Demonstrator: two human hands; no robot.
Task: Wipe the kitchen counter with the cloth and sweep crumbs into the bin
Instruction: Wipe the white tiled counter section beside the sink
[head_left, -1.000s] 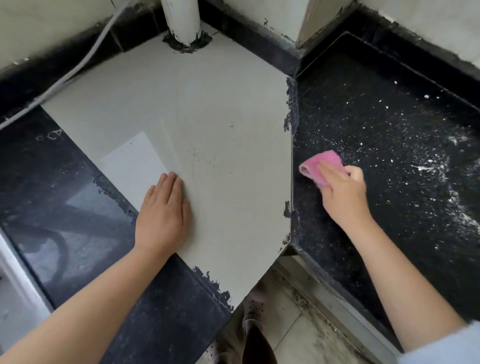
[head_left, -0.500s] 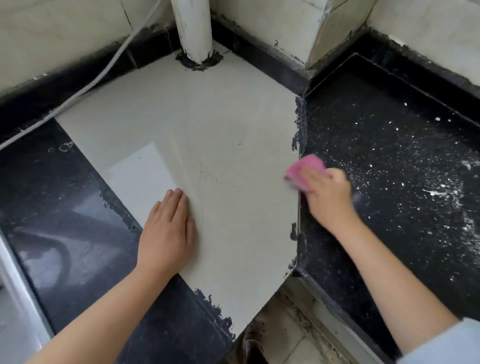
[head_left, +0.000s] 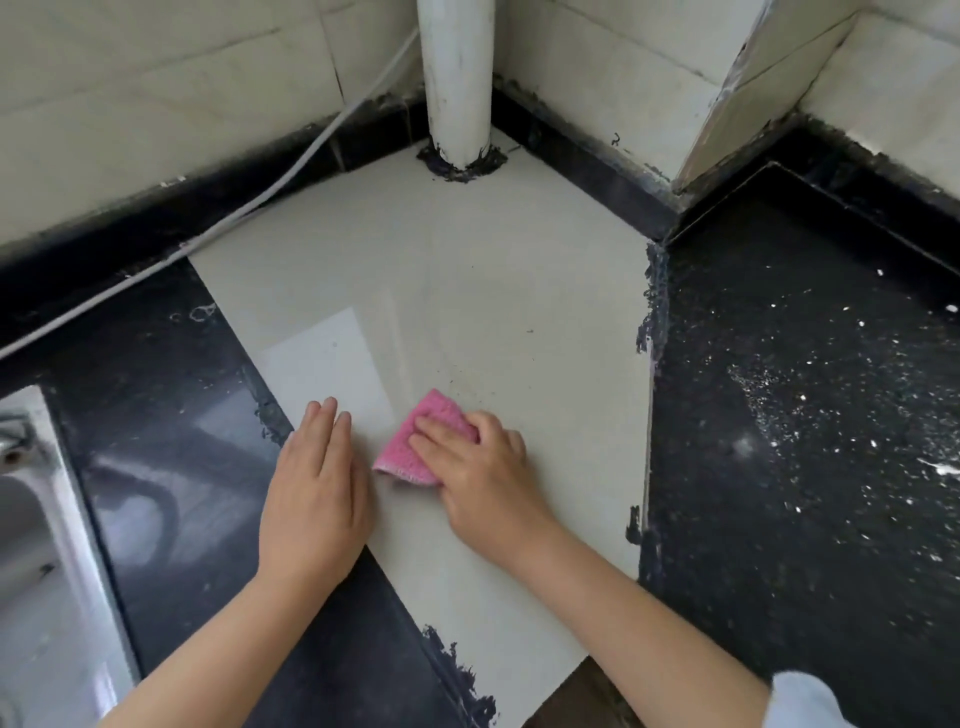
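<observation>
A folded pink cloth (head_left: 415, 447) lies on the pale corner tile of the counter (head_left: 467, 291), pressed down under the fingers of my right hand (head_left: 480, 475). Just left of the cloth, my left hand (head_left: 317, 493) rests flat on the same tile, fingers together, holding nothing. White crumbs and powder (head_left: 810, 415) are scattered over the black counter section (head_left: 753, 545) on the right. No bin is in view.
A white pipe (head_left: 457, 83) rises from the back corner of the tile. A white cable (head_left: 249, 208) runs along the left wall. A steel sink (head_left: 36, 545) sits at the far left edge beside the black left counter (head_left: 171, 415). Tiled walls close the back.
My right hand has slid the pink cloth leftward, off the black right section and onto the pale tile, close to my left hand. The view has shifted, bringing the sink into sight.
</observation>
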